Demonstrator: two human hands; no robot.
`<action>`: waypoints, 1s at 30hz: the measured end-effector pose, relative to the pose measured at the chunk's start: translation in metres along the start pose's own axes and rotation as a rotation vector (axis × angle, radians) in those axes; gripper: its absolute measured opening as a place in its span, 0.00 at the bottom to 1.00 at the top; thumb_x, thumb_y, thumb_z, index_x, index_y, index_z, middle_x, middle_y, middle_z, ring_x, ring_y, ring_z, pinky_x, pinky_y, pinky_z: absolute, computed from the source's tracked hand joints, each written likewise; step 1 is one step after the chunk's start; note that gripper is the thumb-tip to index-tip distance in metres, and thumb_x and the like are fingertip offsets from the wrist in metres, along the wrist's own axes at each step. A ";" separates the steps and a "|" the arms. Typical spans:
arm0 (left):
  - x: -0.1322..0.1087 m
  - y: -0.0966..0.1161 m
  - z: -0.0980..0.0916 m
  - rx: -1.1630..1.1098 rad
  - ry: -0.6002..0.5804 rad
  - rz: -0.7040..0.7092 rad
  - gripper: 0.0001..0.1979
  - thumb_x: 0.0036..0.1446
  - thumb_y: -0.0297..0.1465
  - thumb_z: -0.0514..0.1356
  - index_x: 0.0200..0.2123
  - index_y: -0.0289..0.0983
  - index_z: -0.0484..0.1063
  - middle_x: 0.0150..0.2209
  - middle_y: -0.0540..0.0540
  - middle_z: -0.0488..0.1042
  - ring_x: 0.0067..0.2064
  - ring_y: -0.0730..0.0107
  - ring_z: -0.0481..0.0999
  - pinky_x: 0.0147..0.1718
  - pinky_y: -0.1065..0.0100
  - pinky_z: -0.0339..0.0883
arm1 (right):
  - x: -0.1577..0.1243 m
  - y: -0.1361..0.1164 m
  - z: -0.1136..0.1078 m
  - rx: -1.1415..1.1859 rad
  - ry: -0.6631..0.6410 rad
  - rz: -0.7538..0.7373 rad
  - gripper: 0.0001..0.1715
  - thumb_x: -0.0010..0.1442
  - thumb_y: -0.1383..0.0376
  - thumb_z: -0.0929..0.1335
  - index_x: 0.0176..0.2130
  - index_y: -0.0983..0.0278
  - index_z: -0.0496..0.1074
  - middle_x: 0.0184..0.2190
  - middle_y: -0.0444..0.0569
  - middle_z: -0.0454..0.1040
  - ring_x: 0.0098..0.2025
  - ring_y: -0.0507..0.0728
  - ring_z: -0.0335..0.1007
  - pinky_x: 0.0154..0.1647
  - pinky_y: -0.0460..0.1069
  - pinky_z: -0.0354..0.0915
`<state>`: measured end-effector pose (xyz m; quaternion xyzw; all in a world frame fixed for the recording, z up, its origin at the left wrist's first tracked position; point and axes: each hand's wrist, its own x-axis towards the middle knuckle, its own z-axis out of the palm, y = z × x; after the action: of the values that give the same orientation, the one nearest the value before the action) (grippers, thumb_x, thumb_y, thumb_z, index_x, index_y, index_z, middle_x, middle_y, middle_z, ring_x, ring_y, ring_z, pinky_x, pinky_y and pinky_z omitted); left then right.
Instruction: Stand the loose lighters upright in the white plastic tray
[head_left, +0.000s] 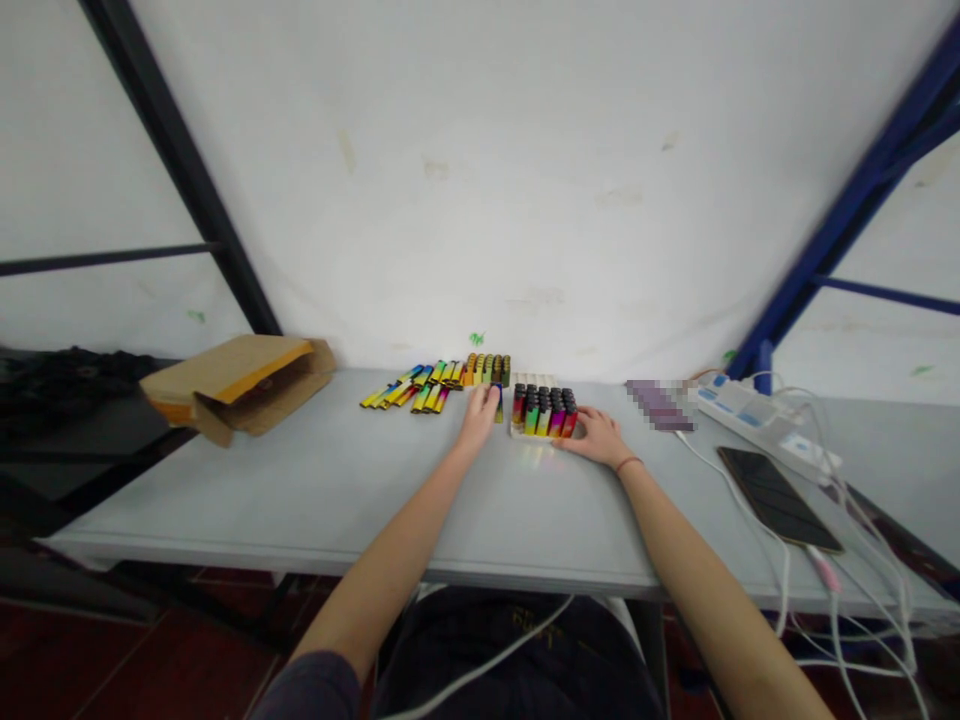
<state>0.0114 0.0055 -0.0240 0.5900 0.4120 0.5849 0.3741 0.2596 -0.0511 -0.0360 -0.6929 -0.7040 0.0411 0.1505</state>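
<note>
A clear tray [543, 432] full of upright rainbow-coloured lighters stands at the table's far middle. My right hand [598, 436] rests against the tray's right side, fingers curled on its edge. My left hand [481, 410] is just left of the tray, fingers closed round one coloured lighter [498, 398]. Behind and to the left, several loose lighters [420, 386] lie in a row on the grey table [315, 490], with a standing group [487, 369] beside them.
An open cardboard box [236, 388] lies at the table's left back. On the right are a power strip [742, 405], a dark phone [778, 497] and white cables [825, 580] trailing off the edge. A white wall stands close behind.
</note>
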 end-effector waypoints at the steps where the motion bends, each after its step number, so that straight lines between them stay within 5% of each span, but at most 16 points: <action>1: 0.000 -0.002 0.000 0.042 -0.015 0.046 0.12 0.63 0.40 0.60 0.39 0.37 0.73 0.42 0.43 0.77 0.47 0.64 0.76 0.47 0.66 0.72 | 0.001 0.000 0.000 -0.004 -0.001 0.005 0.41 0.55 0.41 0.73 0.59 0.61 0.74 0.66 0.58 0.66 0.67 0.73 0.59 0.64 0.66 0.58; 10: 0.000 -0.017 0.001 0.137 -0.261 0.139 0.16 0.61 0.40 0.62 0.47 0.37 0.79 0.50 0.39 0.79 0.51 0.59 0.79 0.50 0.60 0.75 | 0.003 0.005 0.003 -0.011 -0.007 -0.020 0.40 0.57 0.41 0.72 0.60 0.60 0.73 0.67 0.57 0.66 0.67 0.73 0.59 0.64 0.64 0.57; 20: -0.008 -0.015 0.004 0.267 -0.277 0.258 0.16 0.66 0.35 0.57 0.52 0.37 0.78 0.52 0.39 0.78 0.55 0.59 0.77 0.51 0.61 0.75 | 0.003 0.005 0.001 0.008 -0.020 -0.024 0.39 0.57 0.41 0.72 0.61 0.58 0.73 0.67 0.56 0.66 0.67 0.71 0.59 0.66 0.64 0.56; 30: -0.010 -0.009 0.001 0.497 -0.268 0.407 0.19 0.68 0.32 0.53 0.60 0.38 0.72 0.54 0.38 0.77 0.57 0.59 0.75 0.62 0.55 0.65 | 0.003 0.006 0.002 0.004 -0.019 -0.035 0.40 0.58 0.41 0.71 0.61 0.59 0.72 0.67 0.57 0.66 0.68 0.72 0.59 0.65 0.65 0.56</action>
<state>0.0121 0.0000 -0.0365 0.8048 0.3630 0.4464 0.1455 0.2651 -0.0479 -0.0394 -0.6799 -0.7171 0.0465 0.1462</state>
